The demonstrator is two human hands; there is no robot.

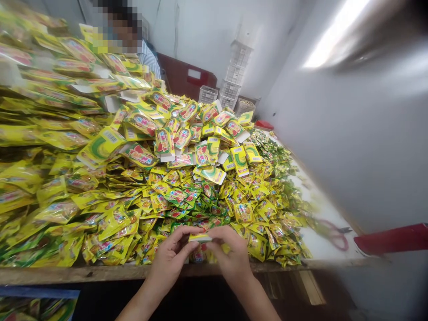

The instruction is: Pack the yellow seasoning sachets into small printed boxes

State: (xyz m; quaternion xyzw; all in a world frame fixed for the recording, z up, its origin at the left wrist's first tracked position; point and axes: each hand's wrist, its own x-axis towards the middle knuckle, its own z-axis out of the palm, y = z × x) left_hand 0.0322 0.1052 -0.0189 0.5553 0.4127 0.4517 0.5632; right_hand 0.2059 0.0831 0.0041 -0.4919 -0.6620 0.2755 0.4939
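the left hand (170,261) and right hand (231,255) are closed on a small yellow carton (199,238), pinching it between them just above the table's wooden edge (100,274). a heap of yellow sachets (110,232) lies directly ahead of the grip. the step looks like shaping the carton; the next move seems to call for firm, even pressure along its folds.

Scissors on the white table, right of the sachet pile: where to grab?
Take the scissors by their red finger loops, coming from above. They appear to lie flat on the white tabletop, blades toward the wall, so the loops are the safe end, away from the points and nearest the yellow sachets.
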